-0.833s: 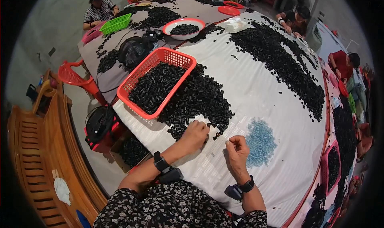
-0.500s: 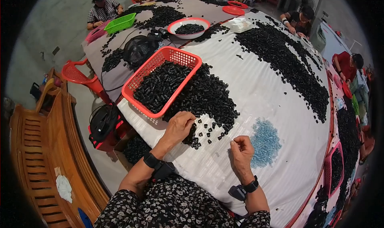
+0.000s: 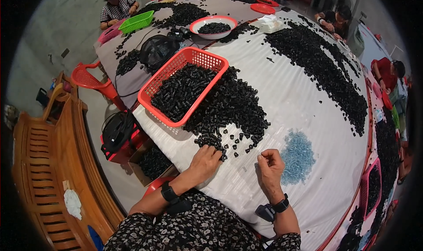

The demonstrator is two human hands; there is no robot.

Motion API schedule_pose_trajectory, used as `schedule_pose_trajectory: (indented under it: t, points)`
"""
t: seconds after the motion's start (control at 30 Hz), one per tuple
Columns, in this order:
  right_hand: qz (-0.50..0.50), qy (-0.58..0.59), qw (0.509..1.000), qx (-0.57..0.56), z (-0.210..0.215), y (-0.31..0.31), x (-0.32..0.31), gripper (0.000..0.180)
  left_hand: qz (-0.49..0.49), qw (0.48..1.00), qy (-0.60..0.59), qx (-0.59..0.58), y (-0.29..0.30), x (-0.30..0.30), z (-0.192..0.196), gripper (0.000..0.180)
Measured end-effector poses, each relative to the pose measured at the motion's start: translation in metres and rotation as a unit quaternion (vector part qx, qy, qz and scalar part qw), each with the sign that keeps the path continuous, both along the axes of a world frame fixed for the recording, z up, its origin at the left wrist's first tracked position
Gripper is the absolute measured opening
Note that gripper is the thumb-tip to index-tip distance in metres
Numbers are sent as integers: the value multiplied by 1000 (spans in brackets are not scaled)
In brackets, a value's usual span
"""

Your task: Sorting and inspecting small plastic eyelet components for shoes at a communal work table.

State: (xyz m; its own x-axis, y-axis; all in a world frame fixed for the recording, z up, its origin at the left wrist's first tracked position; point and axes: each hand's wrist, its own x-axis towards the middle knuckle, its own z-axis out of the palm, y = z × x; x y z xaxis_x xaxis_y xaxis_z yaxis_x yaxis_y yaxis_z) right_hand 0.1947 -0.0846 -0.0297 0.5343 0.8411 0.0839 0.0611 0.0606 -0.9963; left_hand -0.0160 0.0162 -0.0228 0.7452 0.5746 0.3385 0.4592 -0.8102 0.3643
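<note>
No writing can be read (perhaps faint print (image 3: 245, 168) on the white cloth (image 3: 328, 132)).

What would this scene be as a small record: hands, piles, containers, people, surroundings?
Left hand: fingertips at the near edge of the black pieces
Right hand: thumb and forefinger close together; whether they hold anything is too small to tell
Beside right hand: pale blue bits, to its right
Basket: red, holding black pieces
Bowl: white, red-rimmed, also holding black pieces
Surface: white cloth
People: several others around
Far left: wooden bench
</note>
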Motion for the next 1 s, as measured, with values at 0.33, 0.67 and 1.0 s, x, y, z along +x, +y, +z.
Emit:
schedule_pose_trajectory:
  t: [0.33,0.67,1.0]
  points:
    - [-5,-45,999,2,2,0,1,10,-11,999,-9,-37,16,2,10,24]
    - [3,-29,1000,10,7,-1,0,11,-83,996,15,18,29,37,4,13]
    - [65,105,992,-25,23,-5,-10,8,-41,840,-222,-492,10,33,26,18]
